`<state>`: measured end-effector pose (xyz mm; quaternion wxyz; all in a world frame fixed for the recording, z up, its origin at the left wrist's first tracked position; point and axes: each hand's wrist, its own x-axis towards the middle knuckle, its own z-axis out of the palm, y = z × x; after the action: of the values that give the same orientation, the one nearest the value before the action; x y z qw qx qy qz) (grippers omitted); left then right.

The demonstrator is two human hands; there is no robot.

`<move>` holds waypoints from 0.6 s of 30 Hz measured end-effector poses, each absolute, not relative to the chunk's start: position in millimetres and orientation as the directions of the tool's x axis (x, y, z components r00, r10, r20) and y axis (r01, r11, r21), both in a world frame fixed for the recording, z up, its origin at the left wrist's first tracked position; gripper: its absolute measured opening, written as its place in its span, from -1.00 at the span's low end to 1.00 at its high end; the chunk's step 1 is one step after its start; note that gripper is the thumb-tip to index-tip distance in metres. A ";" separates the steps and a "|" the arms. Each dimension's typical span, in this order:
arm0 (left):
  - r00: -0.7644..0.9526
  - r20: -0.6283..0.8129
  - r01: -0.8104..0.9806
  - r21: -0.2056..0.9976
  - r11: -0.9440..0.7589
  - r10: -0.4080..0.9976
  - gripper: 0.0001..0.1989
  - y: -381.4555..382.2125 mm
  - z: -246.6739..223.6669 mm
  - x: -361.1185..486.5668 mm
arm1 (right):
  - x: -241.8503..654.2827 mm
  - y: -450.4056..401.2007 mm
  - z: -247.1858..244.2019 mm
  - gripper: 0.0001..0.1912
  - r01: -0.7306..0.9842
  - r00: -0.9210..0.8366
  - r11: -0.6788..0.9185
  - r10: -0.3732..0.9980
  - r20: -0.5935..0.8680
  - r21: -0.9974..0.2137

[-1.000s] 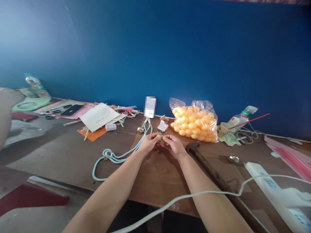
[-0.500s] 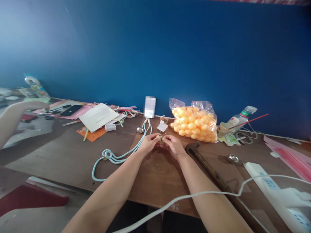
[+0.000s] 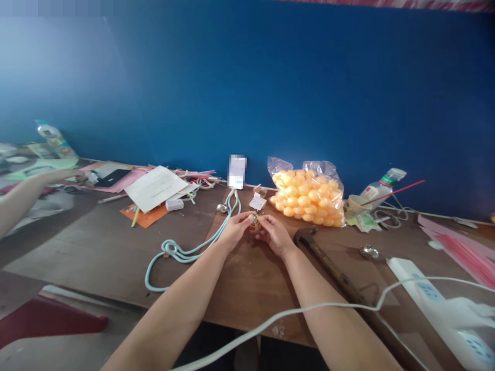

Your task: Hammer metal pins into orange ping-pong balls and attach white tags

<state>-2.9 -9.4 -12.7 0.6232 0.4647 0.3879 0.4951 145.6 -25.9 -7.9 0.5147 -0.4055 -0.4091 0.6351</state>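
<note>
Between my fingertips is a small shiny metallic piece (image 3: 254,220), silver and gold in colour; its exact kind is too small to make out. My left hand (image 3: 236,230) pinches it from the left, and my right hand (image 3: 274,232) closes on it from the other side, partly covering it. Just beyond my hands lies a small white card (image 3: 257,201) with a brown piece behind it. A silvery rounded object (image 3: 221,207) rests beside the light-blue cord (image 3: 204,250), which runs to a phone-like device (image 3: 237,172) leaning on the wall.
A clear bag of orange balls (image 3: 305,198) stands by the wall. On the right are a hammer (image 3: 328,260), another silvery object (image 3: 369,251), a power strip (image 3: 421,288) and a bottle (image 3: 381,188). A white cable (image 3: 294,312) crosses over my right forearm. Another person's arm (image 3: 31,193) reaches in at left.
My hands stay in nearly the same place, with the metallic piece showing more between the fingers. The other person's hand has moved right and down toward the black phone.
</note>
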 end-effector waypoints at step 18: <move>0.153 -0.005 -0.242 0.969 0.042 0.988 -0.61 -13.4 -9.8 0.4 | 142.0 -26.8 -7.6 -0.54 -0.199 -0.103 -0.134 0.988 -0.115 -0.971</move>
<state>0.4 -13.4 -9.8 0.6002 0.4650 0.4010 0.5126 142.0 -26.8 -7.6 0.4935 -0.4526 -0.4356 0.6016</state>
